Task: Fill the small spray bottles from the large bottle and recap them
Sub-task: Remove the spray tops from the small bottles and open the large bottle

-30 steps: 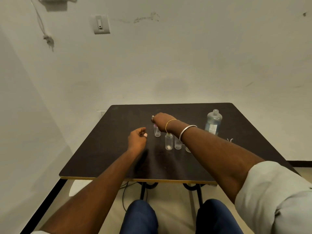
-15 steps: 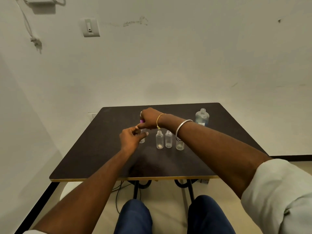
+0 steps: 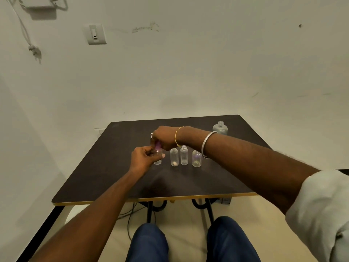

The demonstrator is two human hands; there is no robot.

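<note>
Four small clear bottles stand in a row on the dark table (image 3: 105, 178). My left hand (image 3: 144, 158) grips the leftmost small bottle (image 3: 157, 161). Directly above that bottle, my right hand (image 3: 164, 138) pinches a purple spray cap (image 3: 157, 145) at its neck. The other three small bottles (image 3: 174, 157) (image 3: 184, 155) (image 3: 196, 158) stand uncapped to the right. The large clear bottle (image 3: 220, 127), without a cap, stands at the table's far right, partly behind my right forearm.
A white wall with a switch plate (image 3: 95, 34) rises close behind the table. Cables (image 3: 130, 216) hang below the table near its black legs. My knees (image 3: 149, 241) are under the front edge.
My left hand has moved in from open air and taken hold of the leftmost small bottle. My right hand stays over that bottle with the purple cap. The camera has shifted right.
</note>
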